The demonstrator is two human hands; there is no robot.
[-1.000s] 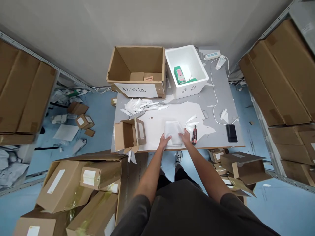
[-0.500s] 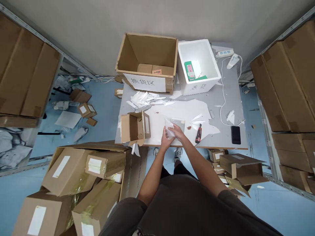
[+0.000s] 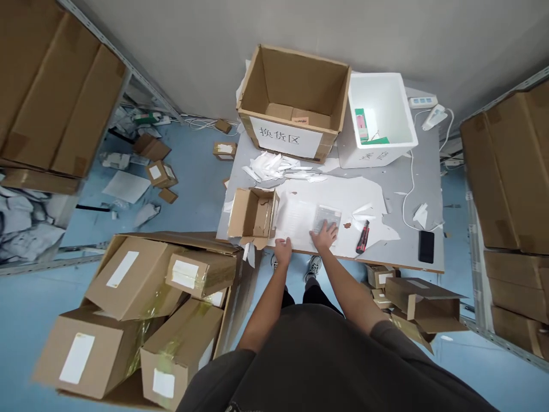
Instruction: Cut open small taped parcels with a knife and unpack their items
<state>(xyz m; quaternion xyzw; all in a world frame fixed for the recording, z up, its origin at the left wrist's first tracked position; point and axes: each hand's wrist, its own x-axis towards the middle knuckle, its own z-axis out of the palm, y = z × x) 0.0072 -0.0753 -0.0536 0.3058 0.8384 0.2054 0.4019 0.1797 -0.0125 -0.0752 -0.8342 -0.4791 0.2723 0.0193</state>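
A thin white sheet of paper [image 3: 295, 216] with faint print lies spread on the white-covered work table. My left hand [image 3: 283, 250] is closed at its lower left corner, at the table's front edge, with the fingertips pinched on the paper. My right hand [image 3: 325, 234] rests open, fingers spread, over the lower part of a flat grey, plastic-looking packet [image 3: 328, 215]. Right of that hand lies a red and black box cutter [image 3: 362, 237]. To the left of the sheet stands an opened small cardboard box [image 3: 241, 213] with its flaps up.
At the table's back stand a large labelled cardboard box [image 3: 287, 137] and a white foam bin [image 3: 377, 151] holding green boxes. Paper scraps [image 3: 272, 166] lie before them. A phone [image 3: 426, 246] and a cable are at right. Taped cartons [image 3: 128, 274] fill the lower left.
The paper that both hands held bunched together now lies spread on the table. My hands have moved apart, the right one down onto the grey packet. The view has shifted left.
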